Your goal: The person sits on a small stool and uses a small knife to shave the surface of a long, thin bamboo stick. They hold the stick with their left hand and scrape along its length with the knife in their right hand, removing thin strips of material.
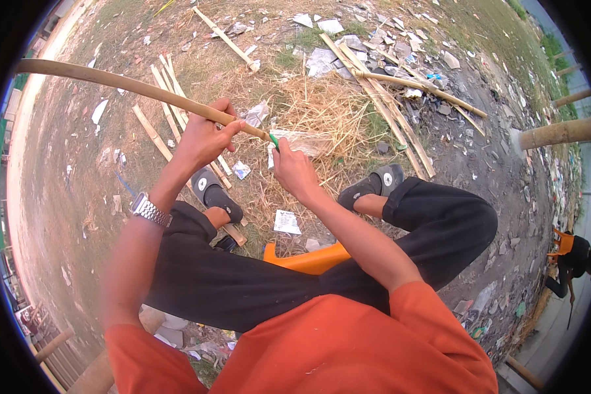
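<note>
A long bamboo pole (138, 86) slants from the upper left down to the middle of the view. My left hand (210, 133) is wrapped round it a little way back from its near end. At that end my right hand (294, 171) grips a small green-handled tool (274, 140), whose green part touches or lies right beside the pole's tip. The tool's working part cannot be made out. Beneath the hands, between my feet and beyond, lies a heap of pale straw-like shavings (325, 108).
Split bamboo strips (153, 134) lie left of the shavings, with more strips (400, 125) to the right. Broken rubble (348, 43) covers the far ground. Under me is an orange stool (308, 261). Bamboo posts (561, 132) stand at right, where another person (576, 257) is seated.
</note>
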`<state>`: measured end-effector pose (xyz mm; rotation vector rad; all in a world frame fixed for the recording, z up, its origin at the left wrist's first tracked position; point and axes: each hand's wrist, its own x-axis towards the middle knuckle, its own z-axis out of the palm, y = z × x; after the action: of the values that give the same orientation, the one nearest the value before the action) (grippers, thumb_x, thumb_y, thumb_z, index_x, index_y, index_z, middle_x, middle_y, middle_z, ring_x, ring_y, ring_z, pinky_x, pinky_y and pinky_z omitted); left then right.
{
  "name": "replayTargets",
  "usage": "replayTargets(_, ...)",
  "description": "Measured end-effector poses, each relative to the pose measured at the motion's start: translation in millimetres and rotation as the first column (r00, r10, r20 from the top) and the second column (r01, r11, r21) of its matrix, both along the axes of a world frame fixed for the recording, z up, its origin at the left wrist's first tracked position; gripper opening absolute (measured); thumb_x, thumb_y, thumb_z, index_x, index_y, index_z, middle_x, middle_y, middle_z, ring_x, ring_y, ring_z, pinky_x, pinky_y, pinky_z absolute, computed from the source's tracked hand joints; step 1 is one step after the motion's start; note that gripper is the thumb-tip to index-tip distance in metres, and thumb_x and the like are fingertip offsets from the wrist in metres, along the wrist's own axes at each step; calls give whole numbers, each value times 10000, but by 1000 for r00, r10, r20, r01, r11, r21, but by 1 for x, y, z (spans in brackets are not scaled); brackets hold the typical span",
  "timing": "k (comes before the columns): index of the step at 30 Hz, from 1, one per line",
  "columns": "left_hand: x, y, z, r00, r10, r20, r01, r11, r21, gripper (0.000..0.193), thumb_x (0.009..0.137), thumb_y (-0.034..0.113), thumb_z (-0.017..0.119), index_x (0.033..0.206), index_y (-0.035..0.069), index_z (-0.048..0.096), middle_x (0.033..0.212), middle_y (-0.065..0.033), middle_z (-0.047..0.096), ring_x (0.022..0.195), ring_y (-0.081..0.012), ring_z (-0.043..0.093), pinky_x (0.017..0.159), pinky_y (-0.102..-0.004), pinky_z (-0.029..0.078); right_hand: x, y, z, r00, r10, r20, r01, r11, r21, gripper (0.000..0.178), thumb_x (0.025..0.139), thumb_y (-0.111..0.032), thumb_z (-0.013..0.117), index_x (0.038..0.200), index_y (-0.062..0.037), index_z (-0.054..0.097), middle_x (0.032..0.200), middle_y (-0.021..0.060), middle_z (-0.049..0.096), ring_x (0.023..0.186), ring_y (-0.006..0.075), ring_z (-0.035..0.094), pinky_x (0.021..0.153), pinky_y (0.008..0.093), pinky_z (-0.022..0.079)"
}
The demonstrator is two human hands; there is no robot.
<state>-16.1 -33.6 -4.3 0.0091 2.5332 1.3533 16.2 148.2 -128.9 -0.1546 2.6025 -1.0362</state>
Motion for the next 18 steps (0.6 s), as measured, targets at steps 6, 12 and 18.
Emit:
replayTargets(6, 1, 7, 3, 999, -37, -4, 37, 999, -6, 229, 911, 188, 638, 835, 17, 504, 709, -46, 597, 588, -125, 660, 502, -275, 465, 19, 45, -102, 997, 58, -56, -42, 965, 258, 217, 965, -199, 461, 1054, -4, 425, 727, 286, 623, 715, 493, 624, 635, 551, 493)
replayTargets(12, 1, 2, 4, 1000, -13, -8, 13, 1000, -3, 222, 896, 177, 642, 841, 13, 502, 725, -62, 595, 563, -129, 649, 494, -284, 456, 24, 21, -43, 990, -133, -43, 128, 986, -106, 228, 1002, -243, 427, 981, -16, 413, 655, 275, 590, 635, 504, 581, 584, 569, 422)
replayTargets(18, -3, 10, 8, 999, -44, -18, 44, 999, 6, 215, 898, 170, 638, 856, 0, 513, 756, -72, 601, 570, -128, 655, 494, -262, 457, 7, 19, -84, 997, -73, -15, 73, 997, 22, 268, 1000, -290, 442, 1006, -22, 430, 655, 278, 595, 646, 511, 585, 595, 588, 438)
